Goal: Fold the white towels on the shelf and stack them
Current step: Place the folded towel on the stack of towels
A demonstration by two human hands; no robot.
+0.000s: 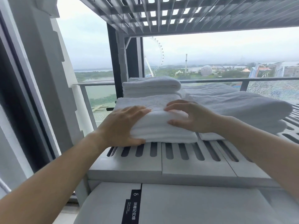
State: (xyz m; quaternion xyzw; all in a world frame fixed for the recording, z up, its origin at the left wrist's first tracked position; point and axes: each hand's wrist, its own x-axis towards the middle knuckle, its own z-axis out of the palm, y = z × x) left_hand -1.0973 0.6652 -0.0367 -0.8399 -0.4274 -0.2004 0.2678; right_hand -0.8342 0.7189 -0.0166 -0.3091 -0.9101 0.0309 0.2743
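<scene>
A folded white towel (161,126) lies at the front left of the slotted white shelf (186,156). My left hand (123,125) grips its left end, thumb under the lower edge and fingers over the top. My right hand (192,117) clasps its right end, fingers curled on top and thumb against the front. Behind it, a small stack of folded white towels (152,86) stands at the back left. To the right, larger white towels (242,107) lie loosely spread over the shelf.
A slatted upper shelf (178,15) hangs overhead. A dark upright post (113,62) rises at the shelf's back left corner. White boxes with a black label (132,206) sit below the shelf. A window frame (24,78) is on the left, a balcony railing beyond.
</scene>
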